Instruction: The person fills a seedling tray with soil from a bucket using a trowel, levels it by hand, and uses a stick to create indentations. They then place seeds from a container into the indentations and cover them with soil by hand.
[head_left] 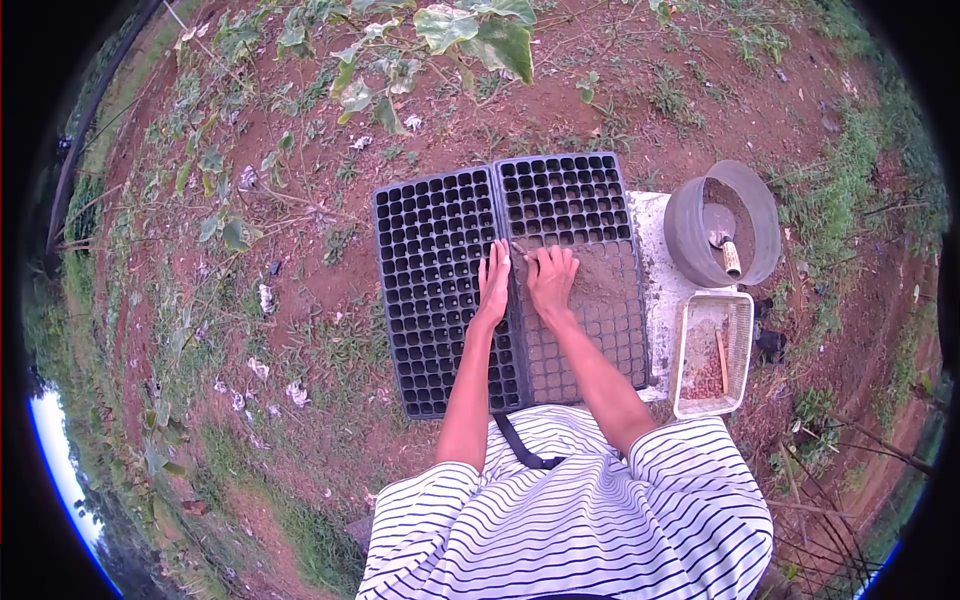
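Left hand: The left hand (493, 280) is flat, fingers straight and close together, by the line where the two trays meet.
Right hand: The right hand (550, 283) has bent fingers on the soil (605, 285) in the right tray (565, 198). I can't tell if they hold anything.
Trays: The left tray (435, 290) is right beside it. A push to the left could spill soil into its cups.
Soil: Pressing hard could pack some cups too tight.
Tub: The round tub (681, 240) is near the basket (745, 350). A bump could tip it.
Hard to see: The hands hide some cups. The scoop (732, 258) is partly in shadow. The small bits in the basket are too tiny to name.
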